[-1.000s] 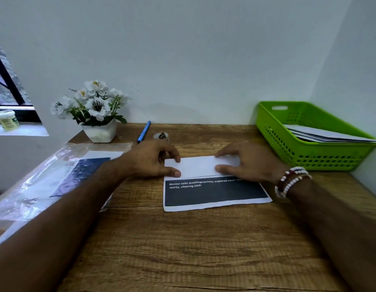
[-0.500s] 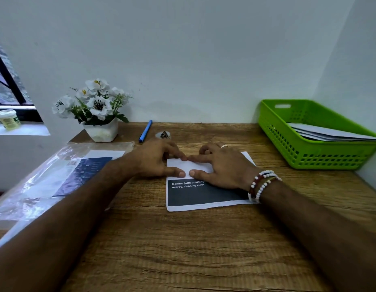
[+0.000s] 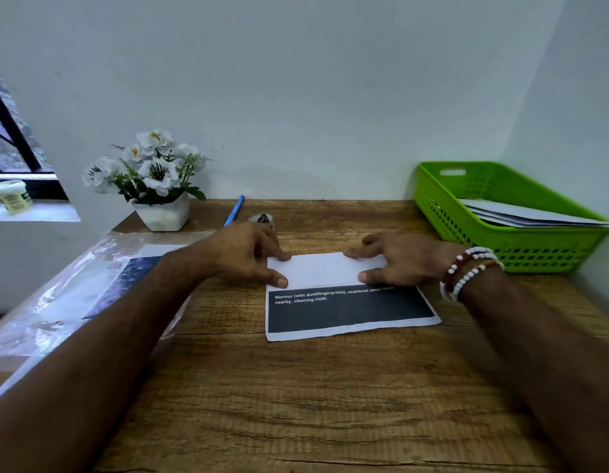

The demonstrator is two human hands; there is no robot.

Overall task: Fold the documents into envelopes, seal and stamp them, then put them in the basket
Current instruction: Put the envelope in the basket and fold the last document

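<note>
The left hand (image 3: 248,257) presses thumb and forefinger onto the left end of the folded flap, and the right hand (image 3: 402,261) does the same at the right end. Neither hand grips anything. The document (image 3: 347,315) lies mid-desk (image 3: 296,404), its dark printed panel showing at 6 o'clock. The likely risk is that uneven pressure lets the sheet skid, so the crease runs crooked and won't fit an envelope. The basket (image 3: 501,254) sits at 2 o'clock and a plastic sleeve (image 3: 74,295) at 9 o'clock.

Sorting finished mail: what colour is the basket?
The basket is bright green, clearest in the head view.
</note>
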